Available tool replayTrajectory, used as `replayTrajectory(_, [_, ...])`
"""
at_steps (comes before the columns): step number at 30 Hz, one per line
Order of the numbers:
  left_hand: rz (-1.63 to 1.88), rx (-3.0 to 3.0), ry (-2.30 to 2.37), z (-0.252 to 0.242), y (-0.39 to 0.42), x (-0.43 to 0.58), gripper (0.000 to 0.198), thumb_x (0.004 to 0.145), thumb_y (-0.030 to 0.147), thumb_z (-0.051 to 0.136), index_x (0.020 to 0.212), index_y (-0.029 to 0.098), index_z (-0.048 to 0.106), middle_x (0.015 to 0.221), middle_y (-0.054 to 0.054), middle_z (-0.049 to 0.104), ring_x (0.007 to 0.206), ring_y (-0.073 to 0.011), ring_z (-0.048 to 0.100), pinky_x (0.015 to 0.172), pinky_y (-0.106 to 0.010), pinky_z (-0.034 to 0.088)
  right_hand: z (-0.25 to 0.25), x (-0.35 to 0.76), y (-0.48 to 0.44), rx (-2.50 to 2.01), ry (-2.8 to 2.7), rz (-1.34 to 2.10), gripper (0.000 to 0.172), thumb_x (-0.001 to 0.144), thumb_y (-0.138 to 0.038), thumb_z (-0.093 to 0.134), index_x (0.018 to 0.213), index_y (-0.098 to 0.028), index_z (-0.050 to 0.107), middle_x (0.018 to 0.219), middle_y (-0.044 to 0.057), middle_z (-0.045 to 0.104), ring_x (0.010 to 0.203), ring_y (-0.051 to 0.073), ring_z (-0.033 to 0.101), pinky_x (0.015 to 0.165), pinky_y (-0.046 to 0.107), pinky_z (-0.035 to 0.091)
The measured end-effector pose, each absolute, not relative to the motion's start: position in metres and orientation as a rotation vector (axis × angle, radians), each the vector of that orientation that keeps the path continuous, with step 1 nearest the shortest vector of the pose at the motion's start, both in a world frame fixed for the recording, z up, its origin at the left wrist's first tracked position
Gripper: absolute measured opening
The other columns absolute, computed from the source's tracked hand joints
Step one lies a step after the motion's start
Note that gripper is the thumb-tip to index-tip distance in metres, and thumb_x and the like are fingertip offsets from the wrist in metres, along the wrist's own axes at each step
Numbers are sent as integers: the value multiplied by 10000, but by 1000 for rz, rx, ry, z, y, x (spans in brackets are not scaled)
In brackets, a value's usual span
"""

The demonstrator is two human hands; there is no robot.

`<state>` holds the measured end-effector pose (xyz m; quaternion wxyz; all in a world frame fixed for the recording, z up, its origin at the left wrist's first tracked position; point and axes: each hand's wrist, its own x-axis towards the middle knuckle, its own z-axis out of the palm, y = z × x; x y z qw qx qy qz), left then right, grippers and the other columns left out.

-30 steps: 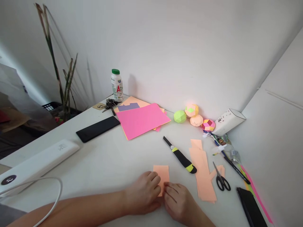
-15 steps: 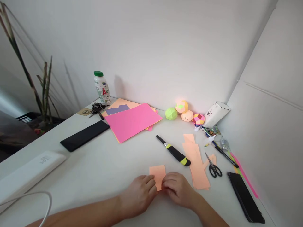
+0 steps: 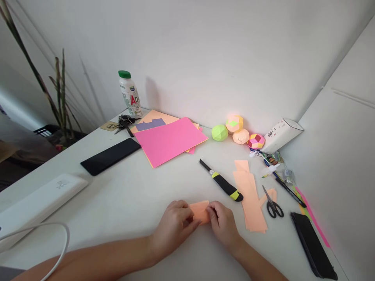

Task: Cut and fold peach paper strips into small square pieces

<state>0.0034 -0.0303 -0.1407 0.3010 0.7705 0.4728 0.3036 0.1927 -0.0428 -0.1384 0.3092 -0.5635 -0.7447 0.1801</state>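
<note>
Between my hands, low in the middle of the head view, is a small piece of peach paper [image 3: 200, 211], folded over on itself. My left hand [image 3: 175, 223] grips its left side, thumb along the near edge and fingers curled. At the right side my right hand [image 3: 223, 223] pinches the paper between thumb and fingers. Just beyond lies a utility knife [image 3: 223, 184] with a black and yellow-green handle. Several peach paper strips [image 3: 250, 203] lie to the right of my right hand, with black-handled scissors [image 3: 274, 207] beside them.
Pink paper sheets [image 3: 171, 142] lie at the back, near a white bottle [image 3: 129, 95] and keys [image 3: 124, 121]. Several faceted paper balls [image 3: 219, 133] rest along the wall. A black slab [image 3: 111, 156] and a white device [image 3: 43, 207] with a cable are at left, a black pouch [image 3: 313, 246] at right.
The peach paper has gone from a flat square to a shorter folded piece. Both hands have shifted their hold on it. The camera view has tilted and turned slightly.
</note>
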Motion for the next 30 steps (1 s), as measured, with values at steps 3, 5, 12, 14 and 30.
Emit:
replayTrajectory(3, [742,2001,1295,-141,-31,3,69,801,209,544,836,198,603,611,15,629,667,-191,625,646,-328,525,-144,188,-44,-1485,-1975,396,233,946,-222,374,769,-207,526,613,-3,553,518,138,484,480,251,376])
replayTrajectory(5, [704,1983,1296,-143,-32,3,155,808,180,512,944,194,584,563,42,612,612,-180,622,619,-313,520,-145,186,-44,-1472,-1980,371,228,944,-212,374,785,-206,536,612,3,554,525,145,487,484,258,376])
replayTrajectory(12, [854,2026,1186,-154,-34,2,335,781,149,515,1112,187,547,696,8,658,682,-192,634,678,-352,528,-137,198,-38,-1387,-1951,519,235,959,-273,392,784,-217,538,599,-10,551,508,133,498,478,248,414])
replayTrajectory(14, [923,1899,1089,-151,-32,1,308,803,158,508,1104,198,560,792,-19,674,766,-190,641,748,-368,532,-135,203,-37,-1356,-1926,570,244,964,-341,396,800,-218,529,620,-7,550,514,131,514,472,244,434])
replayTrajectory(30, [829,1009,951,-134,-6,0,329,841,361,536,1084,235,355,884,52,463,515,-78,602,496,-294,557,-130,209,-40,-1355,-1466,1286,213,897,-349,533,922,-199,683,743,37,641,616,154,613,522,278,559])
